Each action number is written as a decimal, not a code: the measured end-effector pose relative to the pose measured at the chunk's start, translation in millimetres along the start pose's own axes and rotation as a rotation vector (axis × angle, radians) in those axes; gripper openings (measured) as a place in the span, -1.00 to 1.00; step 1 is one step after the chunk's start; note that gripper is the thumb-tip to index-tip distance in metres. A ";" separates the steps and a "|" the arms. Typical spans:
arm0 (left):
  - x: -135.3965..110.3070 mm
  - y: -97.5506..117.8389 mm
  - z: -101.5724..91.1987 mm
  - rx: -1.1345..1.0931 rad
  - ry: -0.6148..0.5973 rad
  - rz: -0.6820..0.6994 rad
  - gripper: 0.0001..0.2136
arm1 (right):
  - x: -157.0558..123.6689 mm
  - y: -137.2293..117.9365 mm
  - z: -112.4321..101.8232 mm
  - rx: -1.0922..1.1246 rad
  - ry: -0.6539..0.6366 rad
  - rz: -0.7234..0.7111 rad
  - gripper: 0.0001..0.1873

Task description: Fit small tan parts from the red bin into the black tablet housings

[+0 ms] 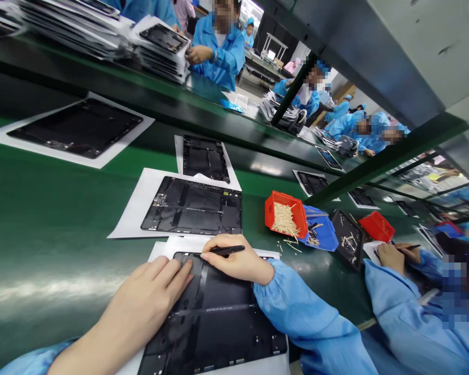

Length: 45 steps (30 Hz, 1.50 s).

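A black tablet back shell (219,317) lies on a white sheet right in front of me on the green belt. My left hand (148,302) rests flat on its upper left corner, fingers stretched out and together. My right hand (238,263) is closed round black tweezers (226,250), whose tip touches the shell's top edge beside my left fingertips. Another black shell (193,205) on white paper lies just beyond.
More shells on paper (78,127) (205,158) lie along the belt. A red bin of small tan strips (285,214) and a blue bin (320,229) stand to the right. A co-worker's hands (393,256) work beside me. Stacked shells (160,47) and other workers are across the line.
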<state>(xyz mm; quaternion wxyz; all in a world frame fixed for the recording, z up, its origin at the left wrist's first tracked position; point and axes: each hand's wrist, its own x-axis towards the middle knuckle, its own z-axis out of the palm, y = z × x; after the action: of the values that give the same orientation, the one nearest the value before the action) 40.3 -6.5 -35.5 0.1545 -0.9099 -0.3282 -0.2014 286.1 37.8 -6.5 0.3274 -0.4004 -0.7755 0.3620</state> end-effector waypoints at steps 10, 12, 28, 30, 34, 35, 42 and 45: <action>0.8 0.9 -1.9 0.007 -0.025 -0.009 -0.69 | -0.8 0.8 3.1 0.001 0.021 -0.040 -0.82; 2.0 2.3 -0.9 0.007 -0.031 -0.021 -0.67 | -1.3 1.3 3.6 -0.008 0.018 -0.038 -0.82; 9.7 9.4 -11.6 0.147 -0.125 -0.023 -0.52 | -9.8 3.8 15.4 -0.046 0.068 -0.038 -0.74; 10.9 9.0 -12.3 0.135 -0.125 -0.035 -0.53 | -11.0 3.0 18.3 -0.057 0.088 -0.050 -0.73; 8.6 6.1 -10.3 0.065 -0.159 -0.070 -0.52 | -12.0 -0.7 20.4 -0.087 0.087 -0.028 -0.74; 7.5 5.1 -9.6 0.040 -0.174 -0.088 -0.52 | -12.3 -1.5 19.4 -0.091 0.102 -0.011 -0.74; 2.9 1.7 -7.7 -0.027 -0.131 -0.069 -0.49 | -17.0 0.3 3.5 -0.030 0.248 0.110 -0.74; -2.7 2.5 -3.3 -0.065 -0.106 -0.038 -0.47 | -18.5 0.9 0.6 -0.020 0.219 0.114 -0.76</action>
<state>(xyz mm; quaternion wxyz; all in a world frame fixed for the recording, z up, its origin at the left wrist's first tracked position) 39.1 -11.1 -34.3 0.1034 -0.9174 -0.3462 -0.1666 294.6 22.1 -11.6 0.3850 -0.4843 -0.7148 0.3261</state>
